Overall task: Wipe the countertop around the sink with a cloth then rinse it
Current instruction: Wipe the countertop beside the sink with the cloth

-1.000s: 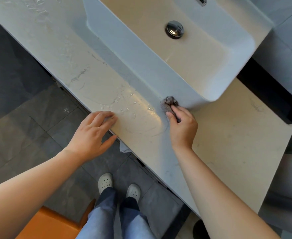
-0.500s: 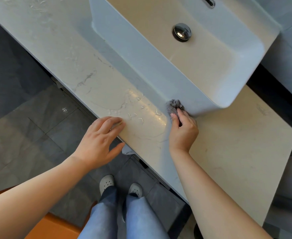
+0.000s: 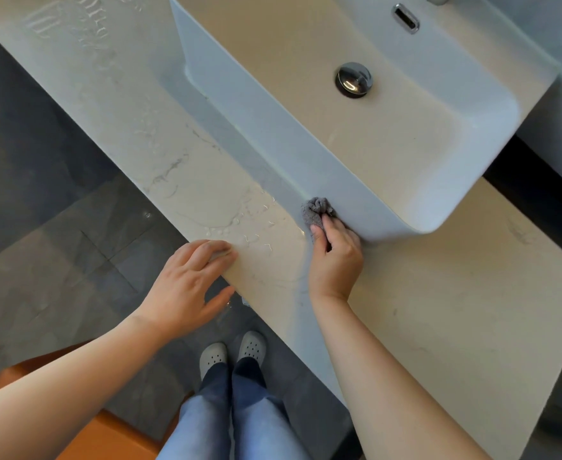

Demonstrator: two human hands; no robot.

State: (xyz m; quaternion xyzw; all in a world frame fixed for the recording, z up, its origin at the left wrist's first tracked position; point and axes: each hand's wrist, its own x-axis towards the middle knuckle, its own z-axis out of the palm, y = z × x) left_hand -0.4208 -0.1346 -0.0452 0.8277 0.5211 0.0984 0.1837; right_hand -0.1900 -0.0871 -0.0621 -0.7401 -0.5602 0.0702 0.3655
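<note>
A small grey cloth (image 3: 315, 210) is bunched against the base of the white vessel sink (image 3: 273, 127), near its front right corner. My right hand (image 3: 336, 257) grips the cloth and presses it onto the pale marble countertop (image 3: 439, 310). Most of the cloth is hidden under my fingers. My left hand (image 3: 190, 287) rests on the counter's front edge, fingers flat on top and thumb below the edge. Water droplets (image 3: 249, 227) lie on the counter between my hands.
The sink's chrome drain plug (image 3: 353, 79) and overflow slot (image 3: 405, 18) show in the basin. Dark grey floor tiles (image 3: 57, 244) lie left of the counter. An orange stool (image 3: 107, 436) stands at the lower left beside my legs and white shoes (image 3: 233, 355).
My right hand keeps the cloth at the sink's base, shifting only slightly along it. The camera view has drifted, showing more of the basin. My left hand stays on the counter edge.
</note>
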